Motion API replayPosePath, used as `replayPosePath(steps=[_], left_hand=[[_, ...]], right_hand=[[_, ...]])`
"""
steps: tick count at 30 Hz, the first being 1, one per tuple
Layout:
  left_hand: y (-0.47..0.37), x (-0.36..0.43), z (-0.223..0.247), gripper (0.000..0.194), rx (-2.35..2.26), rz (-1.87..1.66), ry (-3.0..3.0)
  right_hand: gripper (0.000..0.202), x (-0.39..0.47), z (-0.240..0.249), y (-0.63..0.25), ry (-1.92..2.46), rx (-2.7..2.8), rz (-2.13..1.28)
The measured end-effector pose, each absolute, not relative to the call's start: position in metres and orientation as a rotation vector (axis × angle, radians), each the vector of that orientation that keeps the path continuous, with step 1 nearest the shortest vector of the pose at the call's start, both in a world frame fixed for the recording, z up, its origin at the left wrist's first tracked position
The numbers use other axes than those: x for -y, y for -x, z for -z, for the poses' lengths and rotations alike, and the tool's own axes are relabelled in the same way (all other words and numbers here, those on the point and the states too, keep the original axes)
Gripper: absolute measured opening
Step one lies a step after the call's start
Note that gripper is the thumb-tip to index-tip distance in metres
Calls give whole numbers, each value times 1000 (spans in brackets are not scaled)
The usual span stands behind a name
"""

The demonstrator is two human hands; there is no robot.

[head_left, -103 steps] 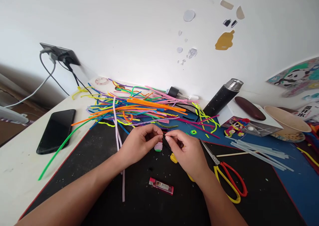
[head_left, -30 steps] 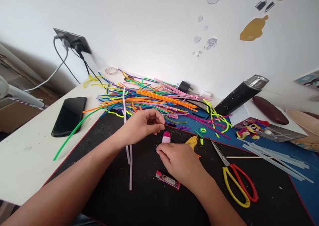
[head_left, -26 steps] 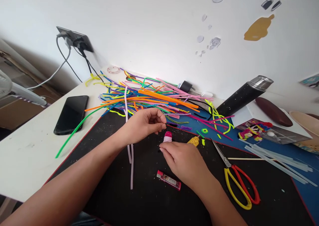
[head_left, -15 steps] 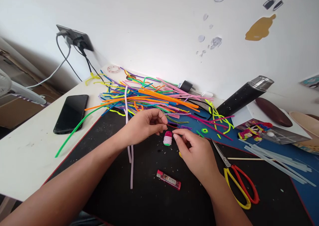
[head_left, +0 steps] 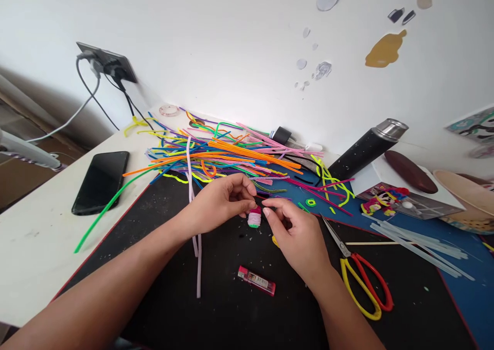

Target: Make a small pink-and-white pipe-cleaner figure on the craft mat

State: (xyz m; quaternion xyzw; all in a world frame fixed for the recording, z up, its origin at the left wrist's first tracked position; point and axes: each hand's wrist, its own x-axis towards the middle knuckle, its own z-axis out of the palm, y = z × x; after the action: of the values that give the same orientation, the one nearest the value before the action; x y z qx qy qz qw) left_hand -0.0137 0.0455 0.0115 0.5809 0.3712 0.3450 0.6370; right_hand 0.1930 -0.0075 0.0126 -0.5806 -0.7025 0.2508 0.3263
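Observation:
My left hand (head_left: 227, 200) is closed in a pinch, thumb against fingertips. My right hand (head_left: 295, 229) faces it from the right, also pinching, with a small gap between the two sets of fingertips. Whatever they pinch is too small to make out. Just below and between them is a small coil of wound pipe cleaner (head_left: 253, 219), magenta on top, pale pink in the middle and green at the bottom. Pale lilac pipe cleaners (head_left: 199, 273) pass under my left wrist. A pink lighter (head_left: 257, 281) lies on the black mat (head_left: 216, 319) nearer to me.
Scissors (head_left: 353, 260) with red and yellow handles lie open beside my right forearm. Behind my hands spreads a pile of coloured pipe cleaners (head_left: 247, 152). A black flask (head_left: 358, 152) leans at the back right, near translucent glue sticks (head_left: 420, 244). A phone (head_left: 101, 182) lies on the left.
The whole view has shifted slightly, so most things sit further left. Both hands keep their pinching pose close together, and the left fingers now cover a bit more of the wound coil's top.

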Motion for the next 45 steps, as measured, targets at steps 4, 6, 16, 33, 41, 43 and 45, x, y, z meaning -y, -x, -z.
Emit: replayPosePath(steps=[4,6,16,33,41,43,45], left_hand=[[11,-43,-10,20,-838,-781,-1337],[10,-42,-10,19,-829,-770,-1348],[9,-41,-10,21,-773,-749,-1326],[13,-45,-15,18,-841,-628,-1482],[12,-43,-12,15,-836,-629,-1484],[12,-43,-11,15,-829,-640,-1470],[12,-43,-11,15,-819,-656,-1453]], right_hand=[[25,8,-12,-191,1507,1833,-678],[23,8,-11,-189,1506,1844,-674],[19,9,-12,-190,1506,1815,-718],[17,10,-11,-191,1457,1796,-638],[19,10,-9,-190,1438,1813,-619],[18,10,-9,-190,1435,1810,-634],[17,10,-10,-190,1429,1793,-672]])
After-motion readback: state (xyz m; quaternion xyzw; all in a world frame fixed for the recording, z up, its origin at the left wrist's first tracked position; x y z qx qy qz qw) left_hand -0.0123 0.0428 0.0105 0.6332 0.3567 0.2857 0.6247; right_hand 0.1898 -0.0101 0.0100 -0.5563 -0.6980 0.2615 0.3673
